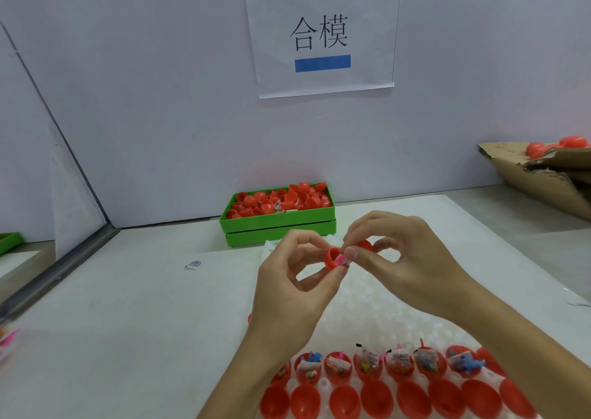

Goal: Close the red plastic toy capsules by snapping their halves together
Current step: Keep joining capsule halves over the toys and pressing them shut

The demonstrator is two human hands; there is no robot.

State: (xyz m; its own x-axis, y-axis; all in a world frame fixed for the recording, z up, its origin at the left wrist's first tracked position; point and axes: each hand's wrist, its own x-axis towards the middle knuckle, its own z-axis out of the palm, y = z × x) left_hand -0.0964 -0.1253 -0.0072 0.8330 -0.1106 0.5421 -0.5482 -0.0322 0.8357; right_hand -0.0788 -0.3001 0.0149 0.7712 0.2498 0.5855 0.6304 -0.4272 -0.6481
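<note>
Second capsule half [364, 245] behind right hand [406, 258]

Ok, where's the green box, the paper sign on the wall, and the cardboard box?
green box [277, 224]: head view, on its front wall.
paper sign [321, 34]: head view, on the printed characters in its middle.
cardboard box [543, 185]: head view, on its brown side flap at the right edge.

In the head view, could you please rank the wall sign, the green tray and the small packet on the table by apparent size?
1. wall sign
2. green tray
3. small packet
The sign hangs farther away, so it is likely truly largest.
</note>
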